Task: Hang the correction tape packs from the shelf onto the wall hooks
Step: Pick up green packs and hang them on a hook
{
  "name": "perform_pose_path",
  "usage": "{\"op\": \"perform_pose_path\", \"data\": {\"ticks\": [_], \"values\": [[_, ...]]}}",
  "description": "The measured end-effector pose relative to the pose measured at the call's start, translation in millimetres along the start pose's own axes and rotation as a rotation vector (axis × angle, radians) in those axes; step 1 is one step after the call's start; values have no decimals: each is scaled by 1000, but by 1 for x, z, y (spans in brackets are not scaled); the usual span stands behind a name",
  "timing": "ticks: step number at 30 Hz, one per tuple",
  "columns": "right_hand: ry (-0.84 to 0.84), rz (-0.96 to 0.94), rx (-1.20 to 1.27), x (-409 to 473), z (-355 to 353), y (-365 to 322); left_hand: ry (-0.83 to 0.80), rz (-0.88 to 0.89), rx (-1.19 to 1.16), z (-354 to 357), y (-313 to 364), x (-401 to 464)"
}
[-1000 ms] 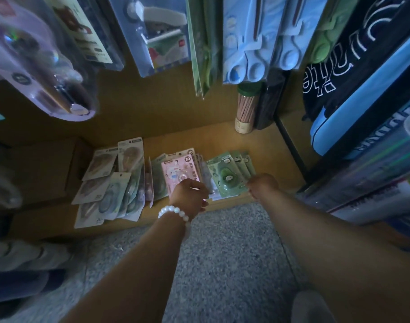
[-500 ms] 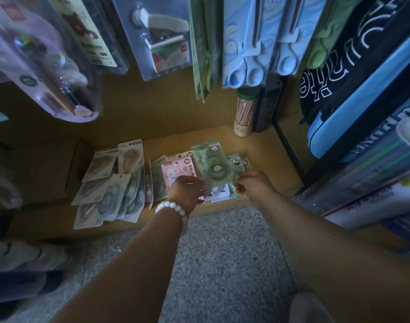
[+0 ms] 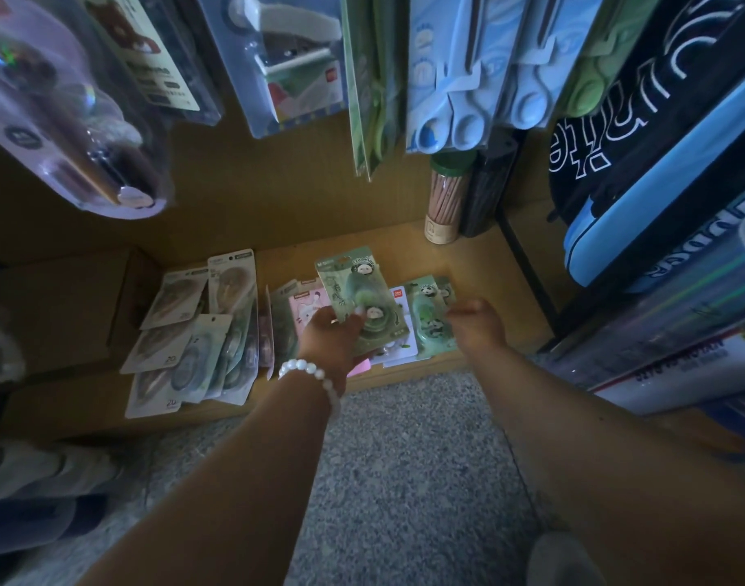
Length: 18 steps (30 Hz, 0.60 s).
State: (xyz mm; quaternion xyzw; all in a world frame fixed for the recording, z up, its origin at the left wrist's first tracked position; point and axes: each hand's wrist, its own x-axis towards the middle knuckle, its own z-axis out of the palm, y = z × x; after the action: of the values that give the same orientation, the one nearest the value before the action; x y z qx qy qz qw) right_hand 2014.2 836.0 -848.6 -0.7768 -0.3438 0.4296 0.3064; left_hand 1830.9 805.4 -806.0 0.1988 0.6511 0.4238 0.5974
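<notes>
On the low wooden shelf [image 3: 489,264] lie several correction tape packs. Grey-beige ones [image 3: 189,332] are fanned out at the left, a pink pack [image 3: 309,306] sits in the middle, and green panda packs [image 3: 428,323] lie at the right. My left hand [image 3: 328,338], with a white bead bracelet, grips a green panda pack [image 3: 356,289] by its lower end, lifted above the pink pack. My right hand [image 3: 478,327] hovers over the green packs with loosely curled fingers, holding nothing. No wall hooks are in view.
Blister packs of scissors [image 3: 468,78], a stapler [image 3: 286,57] and other stationery hang low over the shelf. A tube of pencils [image 3: 445,205] stands at the shelf's back right. Pencil cases and boxes [image 3: 658,184] fill the right side. Grey floor [image 3: 404,480] lies below.
My right hand lifted a green pack from the right pile and passed it to my left hand. The right hand has let go and moved back right over the pile.
</notes>
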Motion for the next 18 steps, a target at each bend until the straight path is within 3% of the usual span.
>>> {"op": "perform_pose_path", "data": {"ticks": [3, 7, 11, 18], "values": [[34, 88, -181, 17, -6, 10, 19, -14, -13, -3, -7, 3], [-82, 114, -414, 17, -6, 9, 24, -19, 11, -4, -13, 6], [-175, 182, -448, 16, -3, 5, 28, -49, -12, -4, -14, 4], [-81, 174, -322, 17, -3, -1, 3, -75, -25, -5, -15, 2]]}}
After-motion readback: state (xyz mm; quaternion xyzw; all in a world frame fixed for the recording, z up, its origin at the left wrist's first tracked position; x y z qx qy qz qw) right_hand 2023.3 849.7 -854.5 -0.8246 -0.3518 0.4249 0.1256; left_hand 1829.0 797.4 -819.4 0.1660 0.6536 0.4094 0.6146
